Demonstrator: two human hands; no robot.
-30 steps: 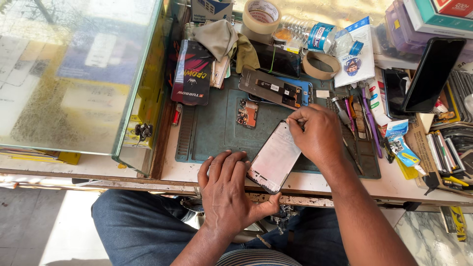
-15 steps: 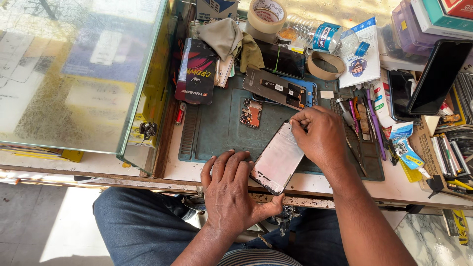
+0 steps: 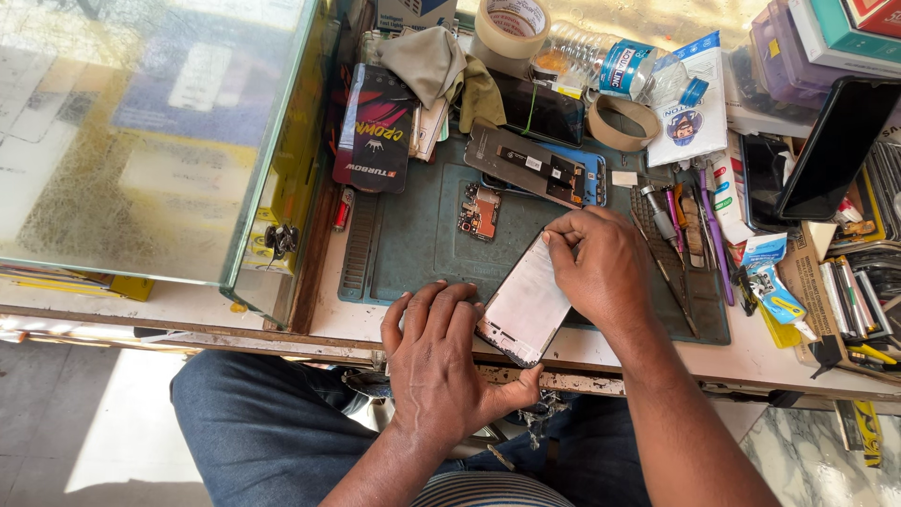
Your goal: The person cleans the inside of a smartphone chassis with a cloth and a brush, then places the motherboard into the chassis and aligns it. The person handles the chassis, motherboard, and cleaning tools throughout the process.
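A phone screen panel (image 3: 526, 305) with a pale, shiny face lies tilted on the teal work mat (image 3: 413, 249) at the near table edge. My left hand (image 3: 436, 361) grips its lower end, thumb under the bottom corner. My right hand (image 3: 601, 268) pinches the panel's upper right corner with fingertips together. An opened phone body (image 3: 530, 169) and a small circuit board (image 3: 479, 211) lie on the mat beyond the panel.
A glass display case (image 3: 150, 131) fills the left. Tape rolls (image 3: 511, 26), a plastic bottle (image 3: 610, 61), cloth (image 3: 427, 61), a dark phone case packet (image 3: 375, 127), screwdrivers and tweezers (image 3: 690, 230), and a black phone (image 3: 831, 150) crowd the back and right.
The view has drifted slightly; both hands stay on the panel, with the right fingertips shifting a little at its upper corner.
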